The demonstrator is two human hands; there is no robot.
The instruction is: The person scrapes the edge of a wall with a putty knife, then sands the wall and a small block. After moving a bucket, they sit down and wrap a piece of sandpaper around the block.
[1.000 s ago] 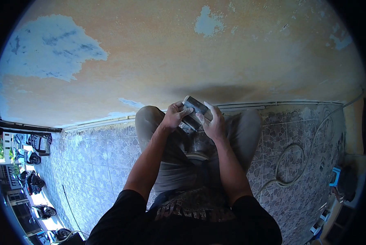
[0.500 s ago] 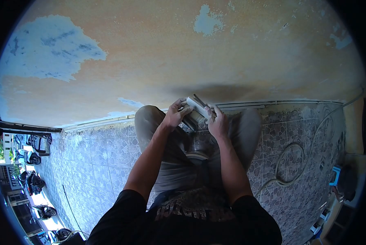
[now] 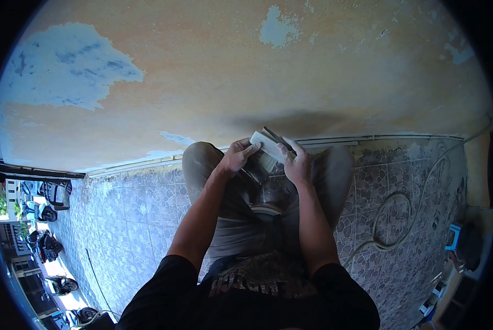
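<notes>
Both hands meet above my lap, close to the wall, on a pale flat rectangular piece (image 3: 267,145) with a dark strip along its far edge. My left hand (image 3: 236,156) pinches its left end, thumb on top. Around the right end closes my right hand (image 3: 297,164), with its thumb on the upper face and fingers along the dark strip. Just below the hands, a pale block-like shape (image 3: 267,163) and a dark flat piece (image 3: 254,171) show between my knees, partly covered by the fingers.
Ahead rises a wall (image 3: 191,71) with peeled, bluish-white patches. Thin pipes (image 3: 334,140) run along its foot. A looped hose (image 3: 375,242) lies on the stone-patterned floor (image 3: 136,220) at right, near a blue stool (image 3: 453,236). Several motorbikes (image 3: 43,246) stand far left.
The pale piece has turned, showing more of its broad face. My right hand has shifted slightly right, its fingers straighter along the dark strip. The left thumb now lies on the piece.
</notes>
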